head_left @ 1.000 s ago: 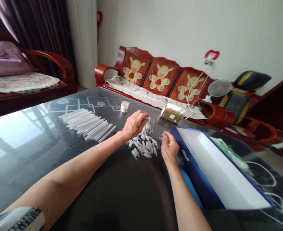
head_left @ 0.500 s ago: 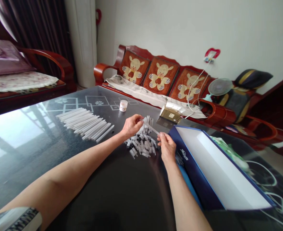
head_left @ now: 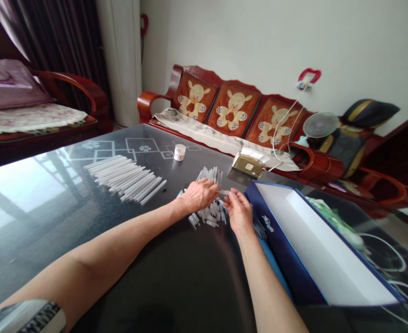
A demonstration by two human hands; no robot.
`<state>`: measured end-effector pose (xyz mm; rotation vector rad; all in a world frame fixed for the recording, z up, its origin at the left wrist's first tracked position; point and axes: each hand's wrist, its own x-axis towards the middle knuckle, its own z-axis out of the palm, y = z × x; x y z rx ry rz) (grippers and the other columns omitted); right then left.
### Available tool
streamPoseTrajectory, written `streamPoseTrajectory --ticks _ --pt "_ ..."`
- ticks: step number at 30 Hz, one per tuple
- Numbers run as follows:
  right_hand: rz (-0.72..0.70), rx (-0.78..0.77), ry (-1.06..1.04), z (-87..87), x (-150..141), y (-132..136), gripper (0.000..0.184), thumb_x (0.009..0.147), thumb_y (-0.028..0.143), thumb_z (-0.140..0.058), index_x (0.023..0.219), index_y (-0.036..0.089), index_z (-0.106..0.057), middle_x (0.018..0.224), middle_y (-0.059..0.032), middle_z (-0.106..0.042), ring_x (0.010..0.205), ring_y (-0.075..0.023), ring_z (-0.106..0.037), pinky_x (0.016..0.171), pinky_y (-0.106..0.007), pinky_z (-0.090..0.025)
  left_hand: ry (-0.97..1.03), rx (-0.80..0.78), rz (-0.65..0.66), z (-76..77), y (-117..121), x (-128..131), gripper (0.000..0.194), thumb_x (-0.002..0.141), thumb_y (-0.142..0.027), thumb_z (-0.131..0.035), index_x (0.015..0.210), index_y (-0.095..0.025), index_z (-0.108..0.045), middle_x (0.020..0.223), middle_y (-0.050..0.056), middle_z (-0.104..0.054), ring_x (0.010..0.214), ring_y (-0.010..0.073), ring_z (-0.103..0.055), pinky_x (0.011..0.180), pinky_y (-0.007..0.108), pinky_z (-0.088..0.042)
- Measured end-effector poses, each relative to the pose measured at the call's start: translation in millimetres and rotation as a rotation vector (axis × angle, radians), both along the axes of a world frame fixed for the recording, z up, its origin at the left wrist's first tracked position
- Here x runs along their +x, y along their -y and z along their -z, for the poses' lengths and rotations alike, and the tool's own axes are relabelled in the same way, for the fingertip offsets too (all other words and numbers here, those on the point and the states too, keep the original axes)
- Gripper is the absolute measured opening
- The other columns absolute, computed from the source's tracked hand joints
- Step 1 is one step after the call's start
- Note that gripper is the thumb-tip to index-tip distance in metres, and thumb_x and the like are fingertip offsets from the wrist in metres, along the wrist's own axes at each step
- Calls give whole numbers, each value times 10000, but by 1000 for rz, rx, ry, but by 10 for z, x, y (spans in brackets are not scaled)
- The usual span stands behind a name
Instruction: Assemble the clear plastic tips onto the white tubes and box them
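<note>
Plastic tube [head_left: 223, 192] pinched in right hand [head_left: 238, 213], tip toward left hand [head_left: 198, 195], palm-down over tube pile [head_left: 207, 216], grip unclear.

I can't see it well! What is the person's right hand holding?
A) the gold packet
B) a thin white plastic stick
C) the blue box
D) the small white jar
B: the right hand pinches a thin white plastic stick between its fingers.

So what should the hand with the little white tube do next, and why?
Probably lay the tube in the neat row, since the right hand seems to pinch it and the left hand rests on the messy pile.
</note>
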<state>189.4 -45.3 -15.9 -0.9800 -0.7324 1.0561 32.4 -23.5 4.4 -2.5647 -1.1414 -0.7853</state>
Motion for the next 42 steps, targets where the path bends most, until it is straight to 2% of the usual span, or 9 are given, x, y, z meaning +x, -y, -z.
streamPoseTrajectory --ticks 8,14,18,23,25,27,33,36,42 --pt "-63 -98 -200 -47 -89 15 308 524 274 -839 719 166 -627 606 27 -663 543 -76 -588 455 -150 -464 81 104 -56 159 5 113 331 958 -367 -360 821 -150 -569 779 71 -555 784 192 -558 666 272 -426" --pt "-8 -54 -164 -43 -80 9 325 501 279 -849 710 173 -624 591 46 -653 523 -74 -579 495 -182 -489 147 -56 48 136 12 99 336 959 -364 -362 846 -150 -594 762 64 -603 706 165 -574 618 243 -417" --pt "-14 3 -42 -30 -15 6 356 520 338 -841 762 176 -637 627 47 -653 554 -74 -581 539 -197 -491 388 -362 113 49 -8 98 295 908 -379 -456 783 -171 -624 649 17 -610 593 123 -558 575 214 -408" --pt "-103 65 24 -34 51 24 330 581 349 -816 819 176 -668 686 38 -656 587 -70 -569 591 -211 -485 727 -1111 266 -46 -83 66 363 810 -470 -572 641 -152 -607 521 -3 -580 385 76 -424 387 199 -322" --pt "-138 81 16 -39 53 29 317 591 337 -814 822 175 -670 704 38 -657 597 -65 -566 601 -202 -479 769 -1278 285 -73 -91 57 355 790 -480 -593 672 -146 -616 526 1 -581 364 75 -399 357 205 -289" --pt "-146 83 -4 -48 37 30 327 598 343 -812 838 178 -663 731 33 -664 620 -68 -578 604 -197 -475 745 -1214 250 -91 -73 66 327 803 -449 -582 673 -150 -614 530 -3 -577 382 81 -423 378 207 -316" --pt "-136 31 -82 -97 -55 37 373 667 484 -732 860 184 -623 780 -2 -688 707 -115 -633 600 -221 -482 420 -399 24 -69 64 162 135 852 -248 -524 890 -164 -623 795 36 -652 726 159 -610 667 251 -468" --pt "-65 -19 -97 -103 -97 39 352 632 455 -763 772 172 -607 702 8 -670 646 -109 -622 558 -212 -473 250 -227 -28 -24 124 191 186 917 -247 -426 948 -153 -584 895 76 -625 794 184 -599 690 281 -475" --pt "31 -98 -162 -46 -154 12 348 619 451 -773 720 178 -581 626 23 -651 585 -111 -615 541 -230 -500 10 -6 -52 34 191 192 228 946 -184 -340 882 -138 -554 866 86 -549 800 197 -549 672 295 -456"
